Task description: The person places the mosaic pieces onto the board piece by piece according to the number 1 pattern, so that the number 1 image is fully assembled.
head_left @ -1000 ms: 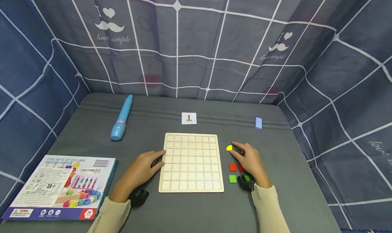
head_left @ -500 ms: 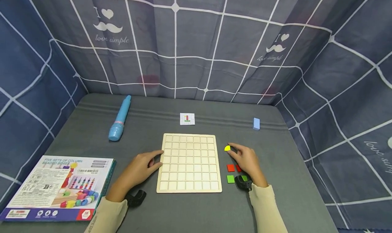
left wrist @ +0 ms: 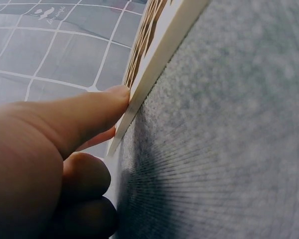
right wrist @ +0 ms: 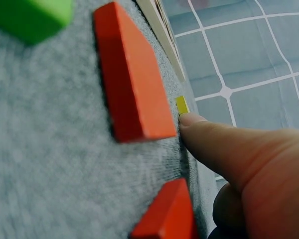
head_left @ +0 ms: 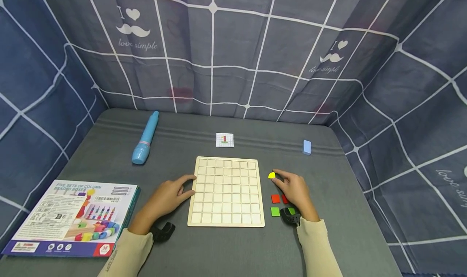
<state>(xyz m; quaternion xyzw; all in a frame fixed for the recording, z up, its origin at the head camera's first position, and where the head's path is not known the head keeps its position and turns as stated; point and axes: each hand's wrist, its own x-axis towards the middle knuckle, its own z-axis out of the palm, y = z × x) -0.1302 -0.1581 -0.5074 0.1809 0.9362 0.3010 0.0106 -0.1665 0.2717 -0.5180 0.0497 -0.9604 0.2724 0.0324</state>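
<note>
A pale wooden grid board point(head_left: 226, 192) lies flat on the grey table. My left hand point(head_left: 168, 194) rests beside it, thumb point(left wrist: 109, 102) and index fingertips touching its left edge, the other fingers curled under. To the board's right, my right hand point(head_left: 293, 188) pinches a small yellow rounded piece point(head_left: 271, 175) between thumb and index finger. The right thumb point(right wrist: 199, 127) meets the yellow piece point(right wrist: 182, 104) in the right wrist view. Below that hand lie two red square tiles point(head_left: 275, 199) and two green ones point(head_left: 275, 212), partly covered by the hand and wrist strap.
Behind the board lies a small pattern card point(head_left: 224, 140). A light-blue block point(head_left: 307, 147) is at the back right, and a blue microphone-shaped object point(head_left: 145, 138) at the back left. A boxed bead set point(head_left: 73, 218) occupies the front left. Grid-patterned curtains point(head_left: 233, 50) enclose the table.
The right index finger and thumb have closed in slightly on the yellow piece. The left hand stays at the board's edge. The head view shifts a little.
</note>
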